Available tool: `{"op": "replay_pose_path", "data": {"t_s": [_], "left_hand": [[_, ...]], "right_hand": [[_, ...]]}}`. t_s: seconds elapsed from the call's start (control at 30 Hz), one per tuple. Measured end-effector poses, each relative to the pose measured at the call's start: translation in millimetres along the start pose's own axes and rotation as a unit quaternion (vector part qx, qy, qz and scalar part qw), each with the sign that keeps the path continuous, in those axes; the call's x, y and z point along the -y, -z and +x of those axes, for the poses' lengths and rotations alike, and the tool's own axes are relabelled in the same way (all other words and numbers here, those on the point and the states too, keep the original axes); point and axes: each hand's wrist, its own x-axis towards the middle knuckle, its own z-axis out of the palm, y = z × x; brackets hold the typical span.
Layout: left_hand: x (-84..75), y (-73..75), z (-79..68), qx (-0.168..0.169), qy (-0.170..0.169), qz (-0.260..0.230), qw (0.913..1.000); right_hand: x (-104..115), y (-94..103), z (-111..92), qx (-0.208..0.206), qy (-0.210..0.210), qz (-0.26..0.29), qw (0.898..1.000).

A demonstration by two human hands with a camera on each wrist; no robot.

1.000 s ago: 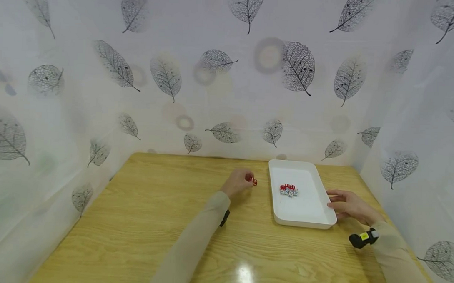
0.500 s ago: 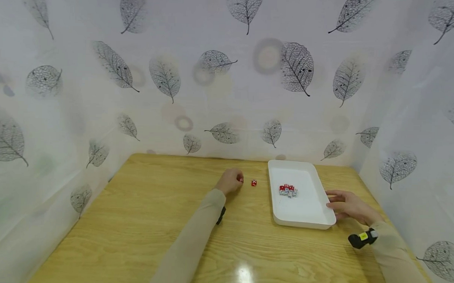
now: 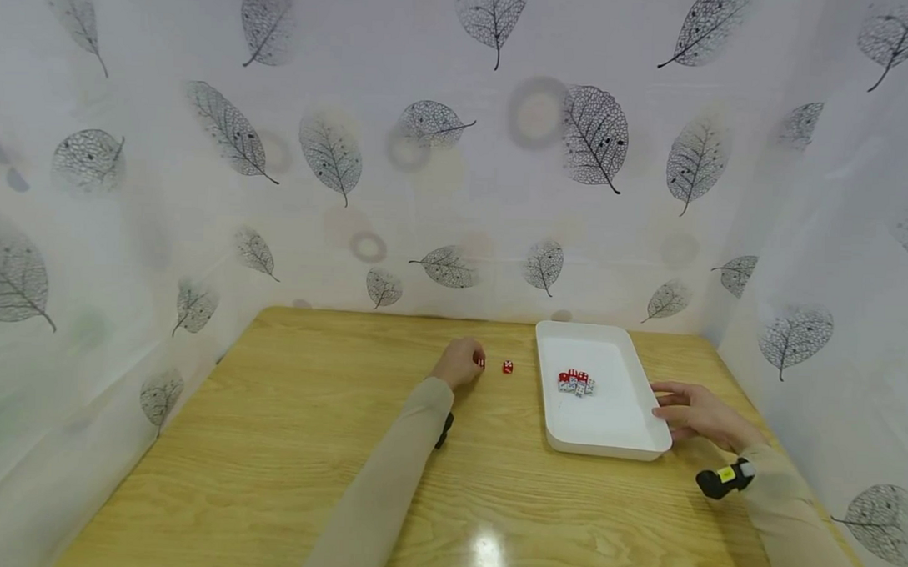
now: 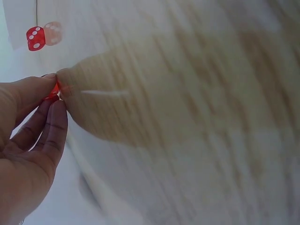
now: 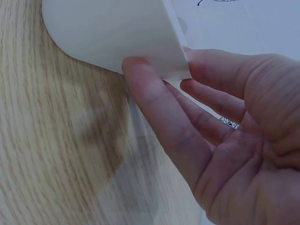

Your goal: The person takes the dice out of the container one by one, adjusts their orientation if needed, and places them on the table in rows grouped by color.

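Between its thumb and fingertips my left hand [image 3: 459,363] pinches a red die [image 4: 54,91], low over the table. Another red die [image 3: 507,366] sits on the wood just to its right, and shows above the fingers in the left wrist view. My right hand [image 3: 700,416] holds the right side of a white tray [image 3: 606,431]. One digit lies on the outer wall and another is at the rim in the right wrist view; part of that grip is hidden. Inside the tray, red and white dice [image 3: 576,383] form a tight cluster.
The wooden table [image 3: 306,428] reaches back to a white curtain [image 3: 472,201] with printed leaves, which also hangs on both sides. The tray stands right of centre near the far edge. A black wrist camera [image 3: 725,478] is strapped to the right wrist.
My left hand has drawn a little to the left with one red die, away from the other, which stays on the table. The right hand and tray look unmoved.
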Motion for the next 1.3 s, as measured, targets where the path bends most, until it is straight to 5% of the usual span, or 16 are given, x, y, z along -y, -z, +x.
{"op": "replay_pose_path", "data": {"t_s": [1.3], "left_hand": [[2.5,-0.8,-3.0,-0.012,0.0,-0.032,0.9994]], "right_hand": [[-1.2,0.0,0.0,-0.003,0.001,-0.009,1.0]]}}
